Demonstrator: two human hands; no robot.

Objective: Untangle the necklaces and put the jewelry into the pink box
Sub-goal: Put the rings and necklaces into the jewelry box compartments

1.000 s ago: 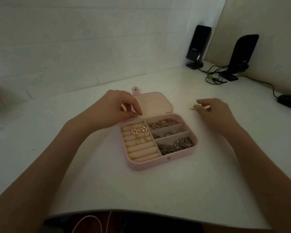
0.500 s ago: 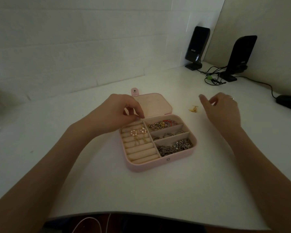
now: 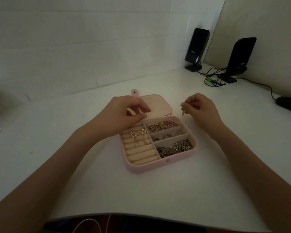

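Her right hand (image 3: 202, 109) pinched a small gold piece (image 3: 183, 111) just beyond the pink box (image 3: 158, 167); left hand (image 3: 124, 113) curled, seemingly empty. Best lower it gently into a compartment.

Plenty of bare surface (image 3: 74, 165) around the pink box (image 3: 158, 167); only speakers (image 3: 196, 47) and cables (image 3: 213, 78) crowd the far right corner.

Your pink box (image 3: 158, 165) lies open on the white table, its lid (image 3: 160, 105) folded flat on the far side. On its left, cream ring rolls carry a pair of gold earrings (image 3: 138, 133). On its right are three compartments: gold and red pieces (image 3: 160, 126) farthest, silver rings (image 3: 168, 137) in the middle, a heap of silver chains (image 3: 175, 147) nearest. A small gold piece (image 3: 183, 111) hangs just right of the lid.
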